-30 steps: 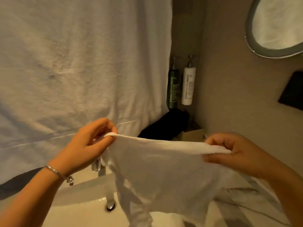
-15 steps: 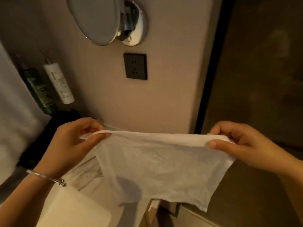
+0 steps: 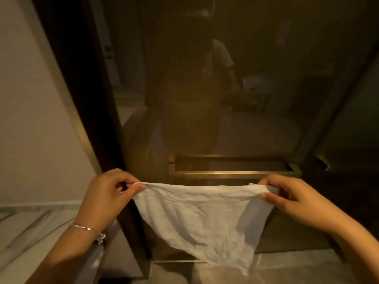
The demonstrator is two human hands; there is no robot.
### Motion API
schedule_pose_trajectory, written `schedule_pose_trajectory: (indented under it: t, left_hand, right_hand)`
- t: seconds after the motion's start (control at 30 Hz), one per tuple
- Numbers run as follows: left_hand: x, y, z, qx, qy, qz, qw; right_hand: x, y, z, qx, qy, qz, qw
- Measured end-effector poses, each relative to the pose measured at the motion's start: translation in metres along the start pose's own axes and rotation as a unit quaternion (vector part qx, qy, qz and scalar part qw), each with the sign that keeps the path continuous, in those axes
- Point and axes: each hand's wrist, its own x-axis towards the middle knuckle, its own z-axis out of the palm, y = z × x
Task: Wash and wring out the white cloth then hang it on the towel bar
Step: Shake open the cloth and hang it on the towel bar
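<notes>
The white cloth (image 3: 202, 218) hangs spread between the person's two hands, its top edge pulled nearly straight and its lower part drooping to a ragged point low on the right. The left hand (image 3: 106, 196) pinches the cloth's upper left corner between thumb and forefinger, the other fingers curled in above it; a thin silver bracelet (image 3: 88, 230) sits on that wrist. The right hand (image 3: 287, 197) grips the upper right corner, the thumb pressed on the near face of the fabric and the fingers folded over the edge from behind, with a small flap of cloth showing past the knuckles. Both hands are closed on the cloth.

Just beyond the stretched top edge, and slightly above it, runs the brass-coloured towel bar (image 3: 231, 172), mounted on a dark glass door (image 3: 205, 89). The cloth does not touch the bar. A marble counter (image 3: 30, 232) lies at lower left.
</notes>
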Motion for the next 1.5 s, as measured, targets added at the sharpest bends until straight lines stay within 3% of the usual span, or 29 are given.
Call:
schedule_pose_trajectory:
  t: [0.23,0.53,0.67,0.87,0.93,1.03,1.13,1.17,1.23,1.33,1.4,1.5]
  left_hand:
    - [0.066,0.016,0.074,-0.085,-0.017,0.016,0.996]
    - [0.12,0.016,0.136,-0.101,-0.006,0.029,0.994]
    - [0.124,0.022,0.165,-0.11,0.042,-0.028,0.993]
    - [0.122,0.028,0.215,-0.09,0.137,-0.145,0.976]
    - [0.117,0.028,0.222,-0.043,0.147,-0.124,0.98]
    - [0.107,0.019,0.233,0.052,0.085,-0.049,0.994]
    - [0.104,0.008,0.235,-0.004,0.012,-0.187,0.982]
    - [0.102,0.004,0.234,-0.006,-0.017,-0.18,0.984]
    - [0.102,-0.003,0.23,0.026,-0.091,-0.109,0.99]
    - [0.1,-0.004,0.222,0.053,-0.173,-0.031,0.983]
    - [0.098,-0.01,0.215,0.056,-0.158,-0.021,0.986]
    - [0.088,-0.025,0.199,0.057,-0.01,-0.019,0.998]
  right_hand:
    - [0.02,0.054,-0.024,0.07,0.181,0.079,0.978]
    - [0.063,0.112,-0.044,0.174,0.235,0.13,0.947]
    - [0.087,0.137,-0.048,0.175,0.242,0.123,0.946]
    - [0.125,0.175,-0.035,0.067,0.287,0.131,0.946]
    - [0.132,0.187,-0.025,0.005,0.269,0.128,0.955]
    - [0.138,0.203,-0.012,-0.052,0.18,0.173,0.967]
    - [0.14,0.212,-0.004,-0.093,0.096,0.178,0.975]
    - [0.14,0.212,-0.002,-0.101,0.064,0.165,0.979]
    - [0.137,0.212,0.001,-0.136,0.017,0.133,0.982]
    - [0.137,0.212,-0.002,-0.146,0.015,0.107,0.983]
    - [0.135,0.213,-0.009,-0.101,0.023,0.116,0.988]
    - [0.128,0.22,-0.02,-0.091,-0.011,0.113,0.989]
